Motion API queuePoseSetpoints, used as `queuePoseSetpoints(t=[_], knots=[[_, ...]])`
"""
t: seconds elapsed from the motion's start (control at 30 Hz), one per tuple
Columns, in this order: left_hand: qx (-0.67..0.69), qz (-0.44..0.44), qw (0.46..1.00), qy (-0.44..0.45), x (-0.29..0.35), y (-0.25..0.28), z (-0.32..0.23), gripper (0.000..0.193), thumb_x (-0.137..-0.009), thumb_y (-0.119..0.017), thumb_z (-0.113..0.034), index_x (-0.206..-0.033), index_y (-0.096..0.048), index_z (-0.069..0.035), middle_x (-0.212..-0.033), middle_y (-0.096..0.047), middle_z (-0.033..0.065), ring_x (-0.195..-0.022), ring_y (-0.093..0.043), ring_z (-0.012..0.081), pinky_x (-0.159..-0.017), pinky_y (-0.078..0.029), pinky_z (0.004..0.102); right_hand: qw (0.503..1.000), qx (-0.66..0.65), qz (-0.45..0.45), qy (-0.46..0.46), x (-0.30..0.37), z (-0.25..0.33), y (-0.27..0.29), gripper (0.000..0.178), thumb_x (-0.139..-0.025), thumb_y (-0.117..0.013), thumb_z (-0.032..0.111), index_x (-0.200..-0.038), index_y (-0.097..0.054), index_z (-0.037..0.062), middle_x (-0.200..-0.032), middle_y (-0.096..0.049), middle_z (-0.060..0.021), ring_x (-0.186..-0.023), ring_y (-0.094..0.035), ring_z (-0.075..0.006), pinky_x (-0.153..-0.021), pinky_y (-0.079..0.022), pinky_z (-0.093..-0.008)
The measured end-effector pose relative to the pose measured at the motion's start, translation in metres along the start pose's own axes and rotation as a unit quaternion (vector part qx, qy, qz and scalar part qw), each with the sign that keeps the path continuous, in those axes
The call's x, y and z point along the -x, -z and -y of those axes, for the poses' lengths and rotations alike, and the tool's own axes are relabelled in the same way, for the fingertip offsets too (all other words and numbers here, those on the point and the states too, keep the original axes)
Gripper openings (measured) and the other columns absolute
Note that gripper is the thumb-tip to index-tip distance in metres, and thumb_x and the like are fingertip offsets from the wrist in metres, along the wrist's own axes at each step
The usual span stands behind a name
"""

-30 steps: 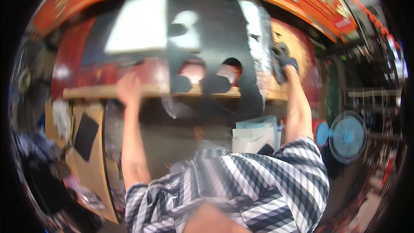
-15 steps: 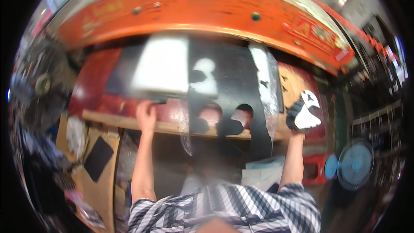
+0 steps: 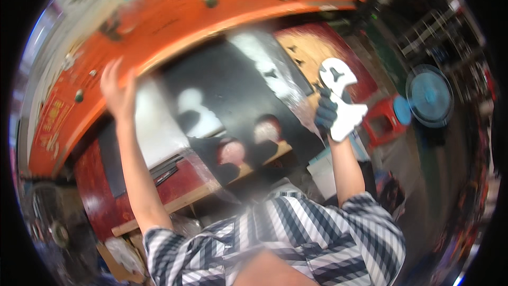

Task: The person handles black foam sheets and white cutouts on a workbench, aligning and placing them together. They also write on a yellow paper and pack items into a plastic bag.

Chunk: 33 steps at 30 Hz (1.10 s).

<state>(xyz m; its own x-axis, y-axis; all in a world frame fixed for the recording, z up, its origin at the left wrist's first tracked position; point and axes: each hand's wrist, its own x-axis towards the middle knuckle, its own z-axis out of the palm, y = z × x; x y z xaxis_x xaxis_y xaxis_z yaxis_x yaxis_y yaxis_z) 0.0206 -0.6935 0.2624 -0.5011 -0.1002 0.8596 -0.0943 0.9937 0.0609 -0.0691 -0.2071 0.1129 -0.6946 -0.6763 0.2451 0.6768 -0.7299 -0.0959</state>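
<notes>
My left hand [image 3: 117, 91] is bare and raised at the orange beam [image 3: 180, 32], its fingers apart and nothing in them. I cannot tell whether it touches the beam. My right hand [image 3: 325, 110], in a dark glove, grips a white shaped cut-out [image 3: 348, 119] with a rounded upper end and a small dark three-pointed mark or hole. Below the beam lies a black sheet [image 3: 238, 95] with several curved holes cut through it. A white sheet [image 3: 154, 119] sits beside it on the left, nearest to my left forearm.
The red table [image 3: 98, 196] has a wooden front edge [image 3: 206, 190]. Clear plastic film [image 3: 288, 92] and a tan board [image 3: 304, 47] lie on its right. A red stool [image 3: 378, 124] and a blue fan [image 3: 429, 98] stand on the floor to the right.
The view has turned to the right. My left hand has gone from the table's front edge up to the orange beam. My right hand still holds the white cut-out.
</notes>
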Motion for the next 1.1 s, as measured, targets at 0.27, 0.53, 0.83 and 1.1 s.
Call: queuePoseSetpoints(t=[0.27,0.53,0.83,1.1], knots=[[-0.229,-0.064,0.971,0.026,-0.126,-0.063,0.026,0.067,-0.077,-0.063,-0.057,-0.129,-0.05,-0.017,-0.131,-0.047,0.0148,-0.121,-0.043,0.034,-0.098,-0.038,0.0468,0.99,-0.086,-0.097,-0.062,-0.007,-0.001,0.041,0.043,-0.086,-0.048,0.051,-0.1,-0.046,0.01,-0.07,-0.042,-0.0001,-0.055,-0.044,-0.0134,-0.049,-0.039,-0.0307],[-0.133,0.228,0.964,0.024,-0.192,-0.121,0.053,0.054,-0.089,-0.045,-0.057,-0.128,-0.054,-0.022,-0.126,-0.054,0.0173,-0.115,-0.052,0.0342,-0.096,-0.042,0.0412,0.99,-0.098,-0.1,-0.035,-0.019,0.016,0.064,0.044,-0.086,-0.05,0.051,-0.1,-0.046,0.0092,-0.07,-0.043,-0.0006,-0.053,-0.044,-0.0134,-0.048,-0.039,-0.0302],[-0.161,0.119,0.98,-0.018,-0.155,-0.058,0.073,0.033,-0.089,-0.062,-0.031,-0.116,-0.061,-0.012,-0.115,-0.062,0.0101,-0.092,-0.063,0.0206,-0.078,-0.047,0.0266,0.99,-0.077,-0.111,-0.029,-0.033,-0.001,0.065,0.046,-0.085,-0.051,0.051,-0.101,-0.047,0.0084,-0.07,-0.045,-0.0011,-0.052,-0.044,-0.0133,-0.046,-0.039,-0.0296],[0.391,-0.052,0.882,0.259,-0.019,-0.063,-0.124,0.026,-0.093,-0.056,-0.025,-0.104,-0.058,-0.002,-0.099,-0.065,0.013,-0.079,-0.065,0.0157,-0.048,-0.052,0.0239,0.986,-0.095,-0.129,-0.037,-0.034,-0.001,0.076,0.047,-0.085,-0.052,0.051,-0.102,-0.047,0.0077,-0.069,-0.046,-0.0016,-0.05,-0.044,-0.0133,-0.044,-0.038,-0.0291]])
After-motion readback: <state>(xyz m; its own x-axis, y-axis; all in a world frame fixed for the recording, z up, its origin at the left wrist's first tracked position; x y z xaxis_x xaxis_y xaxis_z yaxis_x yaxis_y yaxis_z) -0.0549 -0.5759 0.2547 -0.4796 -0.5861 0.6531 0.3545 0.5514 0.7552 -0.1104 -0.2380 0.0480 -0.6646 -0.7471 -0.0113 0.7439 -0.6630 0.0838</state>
